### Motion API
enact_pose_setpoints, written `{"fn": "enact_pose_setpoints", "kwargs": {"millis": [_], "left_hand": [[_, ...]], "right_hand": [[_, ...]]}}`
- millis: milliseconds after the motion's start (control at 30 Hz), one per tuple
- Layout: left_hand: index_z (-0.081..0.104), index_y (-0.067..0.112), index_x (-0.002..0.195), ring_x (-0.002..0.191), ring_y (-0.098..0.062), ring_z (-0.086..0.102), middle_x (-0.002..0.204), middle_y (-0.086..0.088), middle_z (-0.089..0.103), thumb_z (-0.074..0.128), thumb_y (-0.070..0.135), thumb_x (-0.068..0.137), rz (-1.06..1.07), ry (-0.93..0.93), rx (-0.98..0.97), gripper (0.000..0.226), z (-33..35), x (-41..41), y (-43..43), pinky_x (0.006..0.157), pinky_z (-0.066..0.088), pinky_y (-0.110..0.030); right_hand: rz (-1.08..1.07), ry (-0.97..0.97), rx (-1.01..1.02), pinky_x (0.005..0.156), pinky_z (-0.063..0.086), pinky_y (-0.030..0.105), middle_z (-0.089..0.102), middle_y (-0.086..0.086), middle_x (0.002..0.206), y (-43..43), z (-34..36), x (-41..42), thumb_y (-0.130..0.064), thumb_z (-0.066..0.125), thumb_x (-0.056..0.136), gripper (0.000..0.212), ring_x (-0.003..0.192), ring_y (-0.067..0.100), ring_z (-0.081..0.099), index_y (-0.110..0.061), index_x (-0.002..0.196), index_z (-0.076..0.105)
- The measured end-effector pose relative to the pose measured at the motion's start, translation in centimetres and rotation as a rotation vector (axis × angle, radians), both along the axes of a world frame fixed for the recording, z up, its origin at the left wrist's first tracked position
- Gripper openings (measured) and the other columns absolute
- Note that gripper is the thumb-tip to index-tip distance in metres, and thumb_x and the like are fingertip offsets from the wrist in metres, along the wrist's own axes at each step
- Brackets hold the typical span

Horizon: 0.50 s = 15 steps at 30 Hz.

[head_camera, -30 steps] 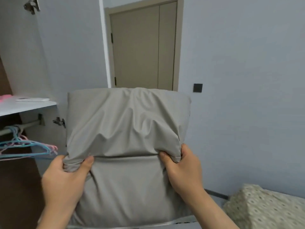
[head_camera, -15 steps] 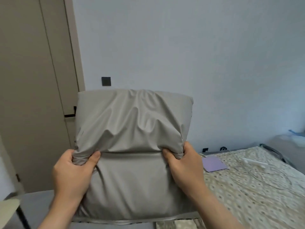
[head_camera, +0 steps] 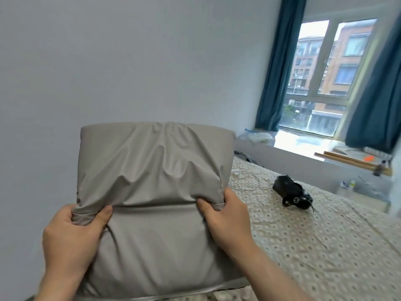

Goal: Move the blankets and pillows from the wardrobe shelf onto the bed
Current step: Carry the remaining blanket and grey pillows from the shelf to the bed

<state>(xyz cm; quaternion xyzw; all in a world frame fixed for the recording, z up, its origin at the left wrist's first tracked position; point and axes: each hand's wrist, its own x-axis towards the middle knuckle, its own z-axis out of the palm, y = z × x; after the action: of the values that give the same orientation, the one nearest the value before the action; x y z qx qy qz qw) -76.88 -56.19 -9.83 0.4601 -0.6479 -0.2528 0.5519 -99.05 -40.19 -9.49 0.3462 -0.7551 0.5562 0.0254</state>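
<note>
Pillow [head_camera: 152, 181] upright, clenched at mid-fold by left hand [head_camera: 71, 237] and right hand [head_camera: 225, 220]; fingertips hidden behind fabric, bed [head_camera: 314, 246] partly blocked.

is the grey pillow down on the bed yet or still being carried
Still carried. The left hand and right hand pinch the grey pillow upright in the air beside the bed.

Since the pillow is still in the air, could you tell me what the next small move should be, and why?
Probably lower the pillow forward onto the bed. Both the left hand and right hand grip it upright, and patterned sheet lies open just ahead, near of the black item.
</note>
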Motion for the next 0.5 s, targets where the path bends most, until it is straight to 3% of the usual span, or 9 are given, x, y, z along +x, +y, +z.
{"fn": "enact_pose_setpoints", "kwargs": {"millis": [133, 333, 500], "left_hand": [[0.05, 0.019, 0.061, 0.059, -0.029, 0.056, 0.057, 0.001, 0.057, 0.065, 0.062, 0.055, -0.176, -0.051, 0.031, 0.046, -1.7, -7.5, 0.5, 0.053, 0.044, -0.038], [0.058, 0.016, 0.074, 0.068, -0.027, 0.057, 0.065, -0.002, 0.056, 0.08, 0.035, 0.068, -0.5, -0.084, 0.06, 0.029, -3.0, -19.3, 5.5, 0.056, 0.035, -0.036], [0.061, 0.011, 0.078, 0.068, -0.022, 0.058, 0.072, -0.002, 0.064, 0.08, 0.029, 0.07, -0.752, -0.126, 0.146, 0.027, -5.7, -27.8, 14.0, 0.057, 0.041, -0.034]], "right_hand": [[-0.184, -0.036, 0.029, 0.066, 0.049, 0.035, 0.066, -0.01, 0.075, 3.5, -1.8, -4.6, -0.062, 0.062, 0.06, 0.042, 0.075, 0.012, 0.061, -0.025, 0.079, 0.056], [-0.44, -0.094, 0.021, 0.068, 0.05, 0.035, 0.066, -0.011, 0.077, 12.9, -3.7, -10.5, -0.064, 0.062, 0.059, 0.045, 0.075, 0.013, 0.062, -0.025, 0.081, 0.058], [-0.643, -0.141, 0.067, 0.061, 0.045, 0.032, 0.063, -0.013, 0.074, 23.8, -6.3, -14.3, -0.061, 0.064, 0.061, 0.041, 0.073, 0.014, 0.061, -0.025, 0.076, 0.054]]}}
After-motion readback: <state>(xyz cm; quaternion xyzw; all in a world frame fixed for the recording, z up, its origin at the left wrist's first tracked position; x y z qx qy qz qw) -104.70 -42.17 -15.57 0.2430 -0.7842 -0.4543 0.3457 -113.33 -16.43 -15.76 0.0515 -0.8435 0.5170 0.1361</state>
